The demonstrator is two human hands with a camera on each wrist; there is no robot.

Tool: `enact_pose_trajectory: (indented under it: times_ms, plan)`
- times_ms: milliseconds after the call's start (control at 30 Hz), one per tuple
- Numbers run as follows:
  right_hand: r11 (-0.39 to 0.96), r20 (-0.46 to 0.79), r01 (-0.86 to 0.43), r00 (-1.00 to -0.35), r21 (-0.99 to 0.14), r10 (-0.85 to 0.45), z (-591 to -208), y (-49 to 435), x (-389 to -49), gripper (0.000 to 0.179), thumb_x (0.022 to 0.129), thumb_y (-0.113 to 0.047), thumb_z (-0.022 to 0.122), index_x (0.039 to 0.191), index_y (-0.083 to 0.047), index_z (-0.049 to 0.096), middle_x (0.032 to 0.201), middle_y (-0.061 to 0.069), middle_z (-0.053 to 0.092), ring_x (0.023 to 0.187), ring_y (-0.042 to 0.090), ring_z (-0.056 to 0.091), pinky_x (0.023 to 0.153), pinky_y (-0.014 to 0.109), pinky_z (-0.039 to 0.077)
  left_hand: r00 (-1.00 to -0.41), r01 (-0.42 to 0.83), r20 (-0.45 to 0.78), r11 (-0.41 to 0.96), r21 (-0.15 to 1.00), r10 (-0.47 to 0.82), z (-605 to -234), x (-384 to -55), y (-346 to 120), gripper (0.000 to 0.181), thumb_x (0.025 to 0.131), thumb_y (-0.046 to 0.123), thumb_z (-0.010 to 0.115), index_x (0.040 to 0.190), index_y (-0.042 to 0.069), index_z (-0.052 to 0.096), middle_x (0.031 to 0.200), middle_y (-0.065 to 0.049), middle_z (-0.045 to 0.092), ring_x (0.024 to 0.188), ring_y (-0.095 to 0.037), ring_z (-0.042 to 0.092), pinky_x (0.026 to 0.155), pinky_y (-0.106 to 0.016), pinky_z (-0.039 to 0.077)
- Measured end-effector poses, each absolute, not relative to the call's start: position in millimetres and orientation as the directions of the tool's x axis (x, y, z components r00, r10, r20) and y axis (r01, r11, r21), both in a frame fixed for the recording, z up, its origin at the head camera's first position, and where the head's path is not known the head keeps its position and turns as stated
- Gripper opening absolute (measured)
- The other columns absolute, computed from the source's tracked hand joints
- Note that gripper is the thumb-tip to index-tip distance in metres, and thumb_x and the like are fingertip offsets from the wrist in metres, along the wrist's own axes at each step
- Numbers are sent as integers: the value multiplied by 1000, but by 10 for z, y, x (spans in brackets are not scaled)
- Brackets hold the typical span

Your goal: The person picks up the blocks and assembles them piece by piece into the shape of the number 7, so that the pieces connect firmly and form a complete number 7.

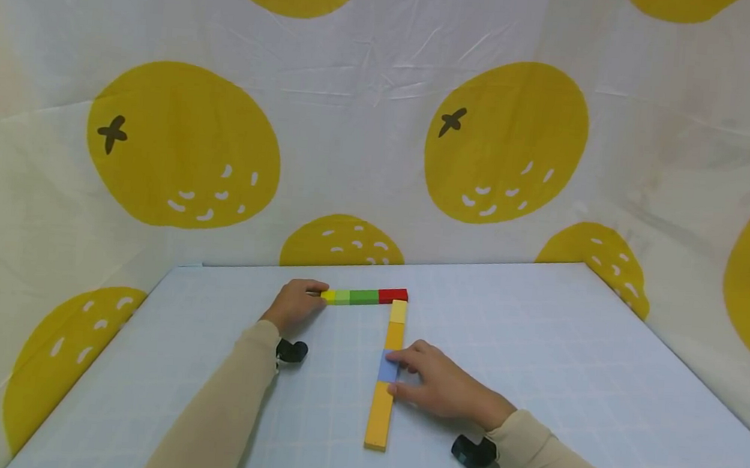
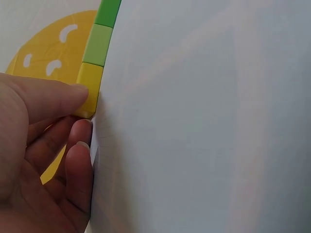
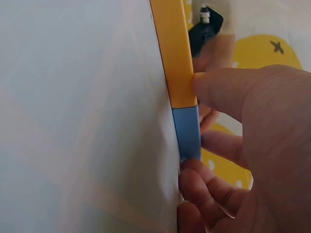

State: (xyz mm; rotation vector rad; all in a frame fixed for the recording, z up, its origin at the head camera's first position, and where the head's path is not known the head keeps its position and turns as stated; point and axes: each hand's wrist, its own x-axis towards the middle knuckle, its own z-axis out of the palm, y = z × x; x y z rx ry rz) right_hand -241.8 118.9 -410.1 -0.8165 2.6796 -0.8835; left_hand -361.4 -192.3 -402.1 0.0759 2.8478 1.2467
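Note:
On the table, several coloured blocks form two rows that meet in a corner. The far row runs from a yellow block (image 1: pixel 328 297) through a light green block (image 2: pixel 99 44) and a green block (image 1: pixel 364 297) to a red block (image 1: pixel 393 295). My left hand (image 1: pixel 295 303) pinches the yellow block at its left end, thumb on the near side. Toward me run a pale yellow block (image 1: pixel 398 311), an orange block (image 1: pixel 394 335), a blue block (image 3: pixel 187 130) and a longer orange block (image 1: pixel 379 419). My right hand (image 1: pixel 445 384) holds the blue block with curled fingers, its thumb against the longer orange block.
The table (image 1: pixel 515 330) has a pale checked cover. Behind and beside it hangs a white cloth (image 1: pixel 357 134) printed with large yellow fruit. Dark wrist devices, a left one (image 1: pixel 292 351) and a right one (image 1: pixel 474 453), sit at the beige sleeves.

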Motion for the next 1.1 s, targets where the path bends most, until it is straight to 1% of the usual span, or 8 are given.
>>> enact_pose_trajectory:
  times_ms: [200, 267, 333, 400, 467, 700, 900, 1100]
  plan:
    - [653, -6, -455, -818, -606, -575, -4102, 1190, -2413, 60, 92, -55, 66, 143, -24, 57, 114, -8, 53, 103, 10, 50, 89, 32, 50, -998, -14, -46, 679, 734, 30, -4067, -3645, -1954, 54, 95, 17, 66, 147, 12, 52, 141, -9, 58, 135, -31, 46, 114, -51, 32]
    - [636, 7, -450, -820, -627, -573, -4094, 1205, -2411, 58, 93, -53, 66, 142, -23, 57, 114, -9, 54, 103, 10, 52, 90, 33, 50, -998, -34, -58, 655, 755, 15, -4072, -3631, -1974, 57, 96, 19, 65, 150, 13, 47, 141, -10, 57, 132, -31, 48, 111, -51, 37]
    - [618, 20, -435, -827, -654, -562, -4084, 1232, -2416, 56, 94, -50, 66, 141, -22, 57, 114, -9, 57, 102, 11, 54, 90, 34, 51, -997, -62, -74, 620, 782, -7, -4073, -3602, -1999, 56, 97, 23, 65, 149, 14, 47, 141, -10, 56, 127, -30, 52, 106, -48, 43]
    - [610, 21, -405, -843, -681, -537, -4085, 1268, -2428, 54, 95, -48, 66, 140, -22, 57, 112, -10, 59, 101, 11, 55, 90, 35, 52, -996, -79, -84, 603, 794, -20, -4075, -3551, -2032, 53, 98, 26, 64, 148, 15, 48, 140, -10, 55, 123, -29, 54, 101, -45, 48]
    - [610, 20, -374, -862, -698, -506, -4086, 1311, -2449, 52, 95, -48, 66, 140, -22, 57, 110, -11, 61, 99, 11, 57, 88, 34, 52, -996, -83, -85, 608, 789, -25, -4079, -3475, -2072, 50, 100, 28, 62, 146, 15, 50, 139, -9, 56, 120, -28, 54, 98, -44, 50]
    - [627, 77, -338, -911, -702, -404, -4069, 1476, -2536, 41, 97, -38, 67, 132, -18, 64, 103, -10, 65, 95, 13, 60, 84, 33, 54, -1000, -10, -28, 692, 722, 14, -4093, -3159, -2232, 37, 101, 29, 61, 135, 13, 62, 128, -6, 63, 117, -27, 56, 102, -47, 46]
    - [667, 95, -301, -940, -682, -327, -4093, 1625, -2610, 33, 96, -32, 69, 126, -16, 68, 104, -9, 66, 95, 13, 60, 84, 34, 54, -999, 11, -18, 730, 683, 32, -4078, -2948, -2318, 35, 101, 28, 61, 132, 12, 64, 123, -5, 65, 114, -26, 57, 101, -49, 46]
    - [705, 114, -285, -953, -649, -281, -4095, 1779, -2632, 32, 96, -30, 69, 125, -14, 69, 107, -7, 66, 97, 15, 59, 85, 36, 54, -999, 21, -17, 763, 646, 41, -4057, -2815, -2335, 34, 101, 27, 62, 132, 12, 64, 123, -4, 66, 113, -25, 57, 98, -49, 48]
